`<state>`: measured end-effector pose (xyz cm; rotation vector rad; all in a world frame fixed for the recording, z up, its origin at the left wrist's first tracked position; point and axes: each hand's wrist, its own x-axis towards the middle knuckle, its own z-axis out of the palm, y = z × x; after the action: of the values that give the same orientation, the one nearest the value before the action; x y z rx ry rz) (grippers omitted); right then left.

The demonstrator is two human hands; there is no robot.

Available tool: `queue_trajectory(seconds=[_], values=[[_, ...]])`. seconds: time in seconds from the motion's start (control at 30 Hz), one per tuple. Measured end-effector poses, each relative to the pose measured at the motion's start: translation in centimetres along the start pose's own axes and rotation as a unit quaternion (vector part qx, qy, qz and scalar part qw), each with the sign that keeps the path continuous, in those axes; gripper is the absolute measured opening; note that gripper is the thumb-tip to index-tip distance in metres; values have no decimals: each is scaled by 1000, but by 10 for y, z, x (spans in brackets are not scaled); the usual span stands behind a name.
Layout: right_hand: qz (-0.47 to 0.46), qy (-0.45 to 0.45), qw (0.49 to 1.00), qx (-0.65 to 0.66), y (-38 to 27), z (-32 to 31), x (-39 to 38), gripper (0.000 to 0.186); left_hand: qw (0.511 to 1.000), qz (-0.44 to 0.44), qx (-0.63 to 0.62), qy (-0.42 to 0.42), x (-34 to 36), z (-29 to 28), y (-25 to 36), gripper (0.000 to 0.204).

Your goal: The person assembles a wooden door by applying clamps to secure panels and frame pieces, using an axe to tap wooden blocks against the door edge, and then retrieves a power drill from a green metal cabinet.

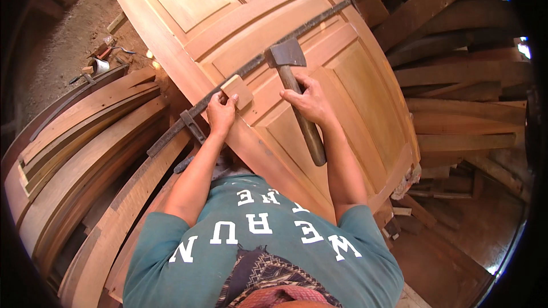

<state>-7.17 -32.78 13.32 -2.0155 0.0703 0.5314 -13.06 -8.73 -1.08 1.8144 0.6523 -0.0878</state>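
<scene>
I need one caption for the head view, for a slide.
Over a panelled wooden door, the left hand holds a wooden block and the right hand an axe.

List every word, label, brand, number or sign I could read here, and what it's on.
Green T-shirt: large white block capitals in rows, upside down in this view; legible, but I won't copy the wording.
White tub: any marking is too small to read.
Panelled door, wooden block, dark-headed tool: no lettering I can make out.
</scene>
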Motion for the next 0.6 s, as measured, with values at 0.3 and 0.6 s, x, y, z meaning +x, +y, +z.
queue_trajectory(seconds=[0.3,0.6], values=[[-72,23,994,-74,-11,5,8,50,999,21,-20,15,9,5,-31,41],[-26,-68,996,-52,-42,36,39,39,996,-27,79,-14,1,-14,1,50]])
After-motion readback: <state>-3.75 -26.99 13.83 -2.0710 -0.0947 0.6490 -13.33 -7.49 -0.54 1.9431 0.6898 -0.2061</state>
